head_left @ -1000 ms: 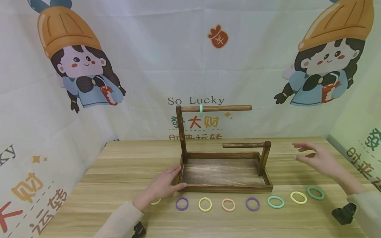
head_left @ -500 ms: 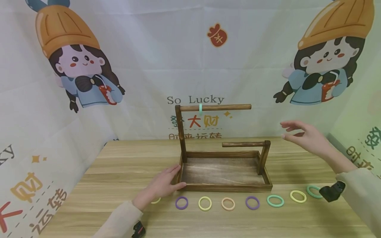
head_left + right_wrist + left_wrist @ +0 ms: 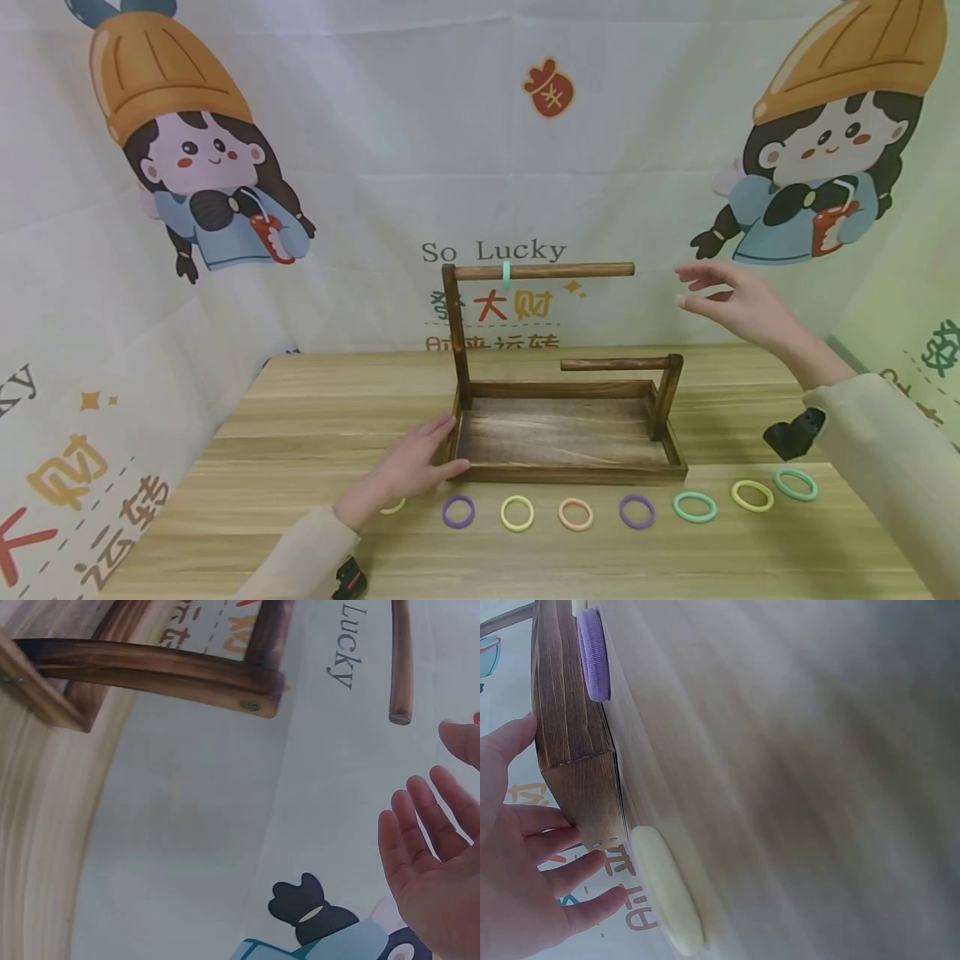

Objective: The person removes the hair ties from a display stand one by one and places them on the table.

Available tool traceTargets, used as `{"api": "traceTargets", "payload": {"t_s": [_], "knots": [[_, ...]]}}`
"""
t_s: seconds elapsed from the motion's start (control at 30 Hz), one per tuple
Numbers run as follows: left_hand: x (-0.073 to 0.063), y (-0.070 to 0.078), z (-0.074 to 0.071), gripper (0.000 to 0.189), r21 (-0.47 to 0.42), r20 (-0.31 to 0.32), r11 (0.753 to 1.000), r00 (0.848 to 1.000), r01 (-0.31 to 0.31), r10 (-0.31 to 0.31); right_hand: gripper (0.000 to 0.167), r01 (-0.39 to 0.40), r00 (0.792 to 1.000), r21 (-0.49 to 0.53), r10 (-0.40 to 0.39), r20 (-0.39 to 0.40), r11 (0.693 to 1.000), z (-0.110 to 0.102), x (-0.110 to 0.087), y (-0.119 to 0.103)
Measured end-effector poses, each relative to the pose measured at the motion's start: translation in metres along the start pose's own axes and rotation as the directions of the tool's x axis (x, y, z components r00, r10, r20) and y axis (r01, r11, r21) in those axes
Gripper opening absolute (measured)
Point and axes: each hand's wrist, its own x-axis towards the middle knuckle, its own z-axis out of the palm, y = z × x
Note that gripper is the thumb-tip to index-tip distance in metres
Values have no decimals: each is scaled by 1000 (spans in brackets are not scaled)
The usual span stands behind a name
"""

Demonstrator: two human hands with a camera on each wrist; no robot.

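Observation:
A dark wooden rack has a tray base (image 3: pixel 577 475), a tall post with an upper bar (image 3: pixel 577 272) and a short post with a lower bar (image 3: pixel 611 365). One mint hair tie (image 3: pixel 506 275) hangs on the upper bar. My left hand (image 3: pixel 408 465) touches the tray's left end, its fingers spread along the outer wall in the left wrist view. Raised right of the upper bar's free end, my right hand (image 3: pixel 738 304) holds nothing, with thumb and fingers apart. In the right wrist view, too, the right hand (image 3: pixel 442 862) has nothing in it.
Several hair ties lie in a row before the tray, among them a purple one (image 3: pixel 458 512), an orange one (image 3: pixel 575 514) and a green one (image 3: pixel 796 484). A yellow one (image 3: pixel 392 507) is partly hidden by my left wrist. Printed cloth (image 3: pixel 360 167) hangs behind the table.
My right hand has risen and moved left, from beside the lower bar to near the upper bar's free end. The left hand and the rack stay in place.

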Motion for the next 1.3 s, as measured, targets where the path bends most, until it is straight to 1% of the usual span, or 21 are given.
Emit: {"api": "traceTargets", "payload": {"t_s": [0.23,0.33,0.47,0.6,0.8,0.9,1.07,1.3], "knots": [[0,1,-1,74,3,-1,1000,1000,-5,5,43,28,999,7,-28,-18,1000,0,19,-15],[0,1,-1,74,8,-2,1000,1000,-6,6,44,33,999,30,-33,-11,999,2,27,-21],[-1,2,-1,73,7,-4,1000,1000,-8,8,47,18,1000,72,-19,6,997,6,36,-28],[-1,2,-1,73,6,-2,1000,1000,-8,8,50,11,1000,98,-12,13,995,14,46,-33],[-1,2,-1,73,5,0,1000,1000,-12,12,49,50,999,127,-50,-7,991,26,59,-39],[-1,1,0,73,7,0,1000,1000,-13,13,48,57,998,138,-56,-9,989,32,65,-41],[-1,1,0,73,3,2,1000,1000,-14,14,49,68,997,124,-70,12,990,43,72,-48],[-2,2,-1,72,-11,-2,1000,1000,-11,11,50,122,991,116,-127,32,986,57,82,-63]]}}
